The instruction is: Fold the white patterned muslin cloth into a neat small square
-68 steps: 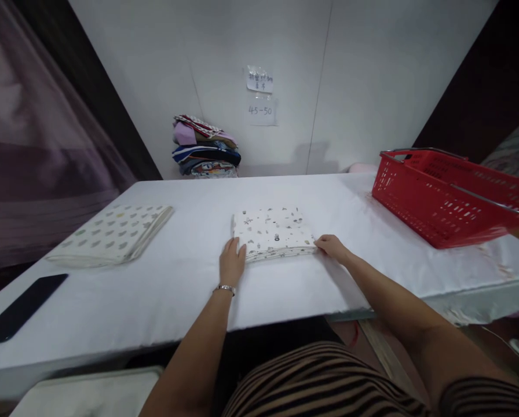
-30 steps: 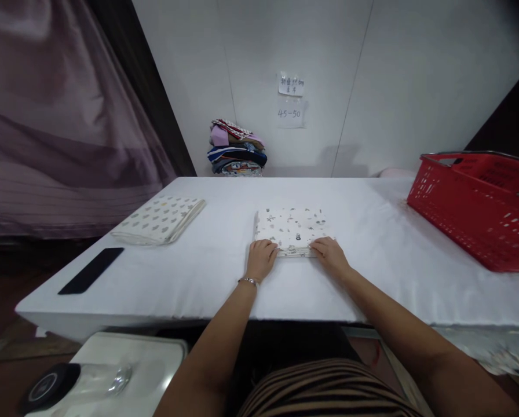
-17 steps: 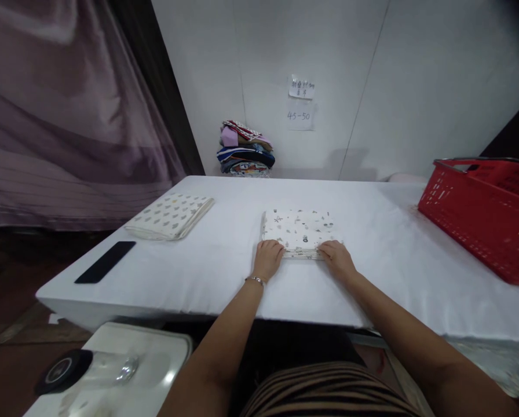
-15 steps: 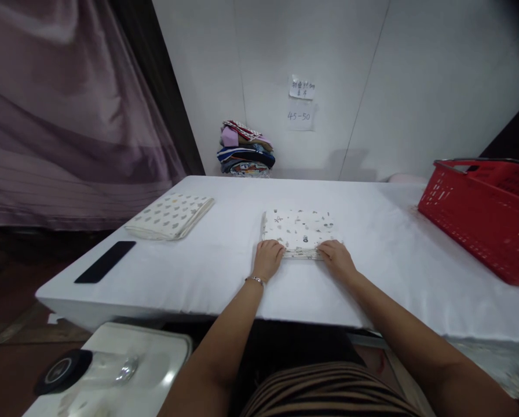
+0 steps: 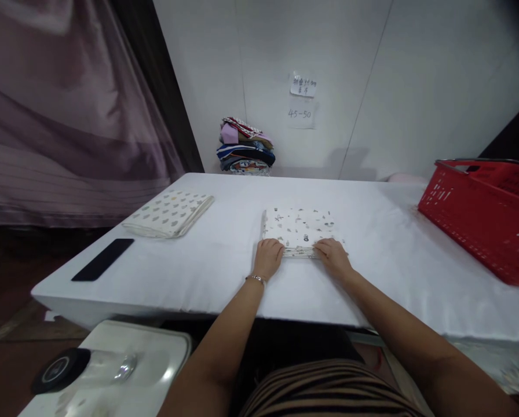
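A white cloth with small grey prints (image 5: 300, 226) lies folded into a rectangle on the white-covered table (image 5: 225, 260). At its near left corner, my left hand (image 5: 269, 258) has its fingers closed on the folded edge. My right hand (image 5: 332, 256) pinches the same near edge further right. Between the two hands the stacked layers of the fold show. A second folded cloth (image 5: 170, 214), white with rows of grey heart-like shapes, rests on the table's left side, apart from both hands.
A dark flat rectangle (image 5: 103, 259) lies near the left table edge. The red basket (image 5: 481, 220) stands at the right. Behind the table is a pile of folded fabrics (image 5: 246, 147). Lower left, a clear bottle with a black cap (image 5: 61, 370) lies on a white surface (image 5: 155, 347).
My right hand has shifted very slightly left along the cloth's near edge. My left hand stays at its corner, and the folded cloth keeps its place.
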{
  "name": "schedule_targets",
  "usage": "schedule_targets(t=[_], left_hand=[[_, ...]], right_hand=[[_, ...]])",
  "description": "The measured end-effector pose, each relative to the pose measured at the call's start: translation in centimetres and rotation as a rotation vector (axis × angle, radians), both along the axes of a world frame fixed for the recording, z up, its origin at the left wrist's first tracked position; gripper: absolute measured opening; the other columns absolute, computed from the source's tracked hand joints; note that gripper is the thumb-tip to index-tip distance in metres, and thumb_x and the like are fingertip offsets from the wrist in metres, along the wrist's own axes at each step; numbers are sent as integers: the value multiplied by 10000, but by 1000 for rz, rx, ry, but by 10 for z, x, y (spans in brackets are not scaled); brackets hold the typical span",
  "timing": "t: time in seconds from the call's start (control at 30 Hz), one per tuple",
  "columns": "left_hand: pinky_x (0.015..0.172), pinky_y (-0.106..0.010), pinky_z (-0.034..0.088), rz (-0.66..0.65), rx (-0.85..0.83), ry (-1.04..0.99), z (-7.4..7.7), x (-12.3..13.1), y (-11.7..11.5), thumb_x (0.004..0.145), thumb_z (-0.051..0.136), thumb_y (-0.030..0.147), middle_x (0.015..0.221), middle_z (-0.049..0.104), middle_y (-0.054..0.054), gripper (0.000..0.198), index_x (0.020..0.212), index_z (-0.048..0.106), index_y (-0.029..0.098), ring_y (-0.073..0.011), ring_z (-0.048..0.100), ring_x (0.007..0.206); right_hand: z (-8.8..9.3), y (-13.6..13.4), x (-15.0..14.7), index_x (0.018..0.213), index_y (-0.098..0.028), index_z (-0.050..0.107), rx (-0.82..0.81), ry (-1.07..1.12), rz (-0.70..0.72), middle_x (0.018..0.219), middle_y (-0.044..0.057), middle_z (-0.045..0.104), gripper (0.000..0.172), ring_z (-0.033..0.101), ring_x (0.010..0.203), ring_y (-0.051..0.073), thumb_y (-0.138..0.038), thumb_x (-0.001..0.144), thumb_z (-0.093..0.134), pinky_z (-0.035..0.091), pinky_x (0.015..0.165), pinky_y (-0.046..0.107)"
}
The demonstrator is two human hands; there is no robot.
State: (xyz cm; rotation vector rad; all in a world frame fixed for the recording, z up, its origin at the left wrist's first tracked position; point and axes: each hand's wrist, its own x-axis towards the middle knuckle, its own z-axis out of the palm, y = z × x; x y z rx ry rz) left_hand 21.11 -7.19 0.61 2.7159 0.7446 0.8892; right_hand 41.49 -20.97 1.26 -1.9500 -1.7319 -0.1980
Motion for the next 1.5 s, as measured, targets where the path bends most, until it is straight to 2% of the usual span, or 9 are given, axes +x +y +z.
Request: schedule_targets(t=[0.3,0.53,0.8,1.13,1.37,1.5], left_hand=[[854,-357,352,-9,18,-22,0,0,-1,905,437,210,888,611,-35,177,833,598,207,-181,514,915],[848,-357,359,-23,1,-38,-3,-1,1,870,539,298,872,599,-29,109,854,602,210,-181,510,899],[841,-355,352,-13,-2,-11,0,0,0,923,443,268,869,605,-31,197,823,600,202,-178,502,890],[844,-348,350,-11,8,-17,-1,0,0,923,448,273,857,601,-25,190,809,583,204,-174,507,880],[857,-354,353,-17,-4,-25,0,-1,1,916,464,283,856,607,-27,180,828,604,213,-177,515,894],[867,-359,365,-19,-35,-40,-1,-2,0,861,563,327,933,611,-35,127,912,622,226,-189,519,948]], right_hand=[[-8,-2,-1,1009,-218,688,60,-71,10,992,72,664,271,541,920,222,-283,933,435,393,773,356],[-13,-1,1,1025,-227,679,78,-82,3,992,67,662,275,549,908,223,-304,939,430,389,754,356],[-15,0,1,959,-213,687,123,-11,-19,945,64,663,269,548,886,214,-301,936,434,386,756,355],[-6,5,-10,1073,-238,647,60,-119,23,1026,72,642,257,521,951,229,-341,926,462,355,780,364],[-10,16,-15,993,-224,673,48,-77,56,987,82,651,270,526,908,225,-321,940,426,352,762,358],[-14,15,-16,981,-223,676,63,-20,35,972,77,655,266,531,919,227,-325,934,435,359,770,363]])
